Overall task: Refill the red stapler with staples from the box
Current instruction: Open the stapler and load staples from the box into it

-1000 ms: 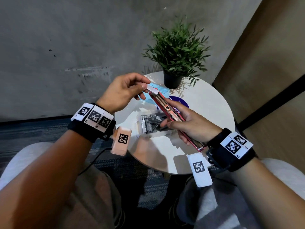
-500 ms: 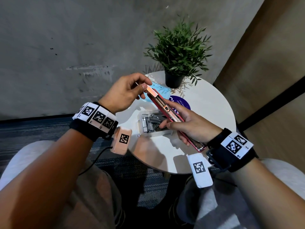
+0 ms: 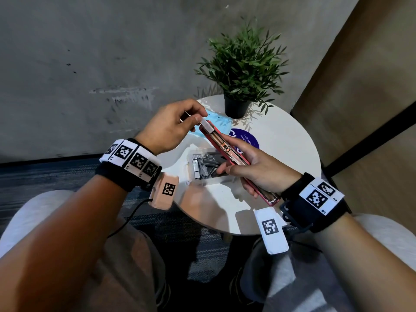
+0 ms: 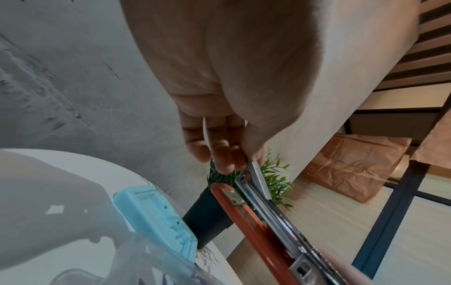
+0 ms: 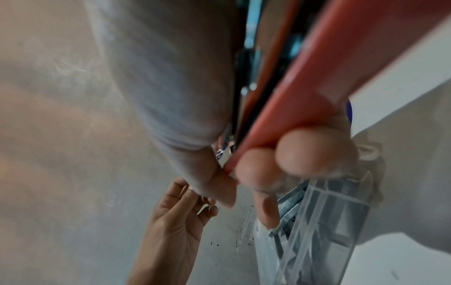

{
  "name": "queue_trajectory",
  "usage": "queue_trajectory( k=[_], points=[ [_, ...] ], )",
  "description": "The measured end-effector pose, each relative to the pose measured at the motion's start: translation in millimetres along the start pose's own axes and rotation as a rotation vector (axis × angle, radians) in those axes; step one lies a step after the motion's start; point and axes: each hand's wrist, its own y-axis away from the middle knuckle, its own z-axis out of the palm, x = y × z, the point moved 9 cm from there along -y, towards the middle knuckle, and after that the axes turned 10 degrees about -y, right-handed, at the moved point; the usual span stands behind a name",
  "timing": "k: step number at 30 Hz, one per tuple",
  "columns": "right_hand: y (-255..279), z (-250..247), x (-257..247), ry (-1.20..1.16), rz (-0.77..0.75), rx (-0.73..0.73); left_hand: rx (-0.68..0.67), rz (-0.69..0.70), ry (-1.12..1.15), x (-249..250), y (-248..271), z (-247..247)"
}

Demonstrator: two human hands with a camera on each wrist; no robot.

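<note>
My right hand [image 3: 252,167] grips the opened red stapler [image 3: 227,152] around its middle and holds it slanted above the round white table [image 3: 281,140]. My left hand [image 3: 193,119] pinches a short silver staple strip [image 3: 207,125] at the far tip of the stapler's metal channel. In the left wrist view the staple strip [image 4: 260,179] lies partly in the stapler's rail [image 4: 268,210], still pinched at its far end. Under the stapler stands the clear plastic box [image 3: 202,170] with several grey staple strips. The right wrist view shows my fingers wrapped around the red stapler [image 5: 305,100] above the clear box [image 5: 314,231].
A potted green plant [image 3: 243,70] stands at the table's far edge. A light blue lid [image 3: 217,120] and a purple round sticker [image 3: 247,140] lie behind the stapler. A grey wall is at the left, a wooden panel at the right. My knees flank the table.
My left hand has brought the staple strip down onto the far end of the stapler's channel. The right hand has kept the stapler nearly still.
</note>
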Motion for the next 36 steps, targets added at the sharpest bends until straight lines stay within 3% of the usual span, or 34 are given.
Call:
queue_trajectory(
  k=[13,24,36],
  points=[
    [2,1,-2,0.02,0.008,0.01,0.023,0.086,-0.165,14,4,-3],
    [4,5,-8,0.012,0.003,-0.006,0.042,0.012,-0.137,10,4,3],
    [5,-4,-10,-0.009,-0.01,0.025,-0.007,0.16,-0.327,19,10,6]
  ],
)
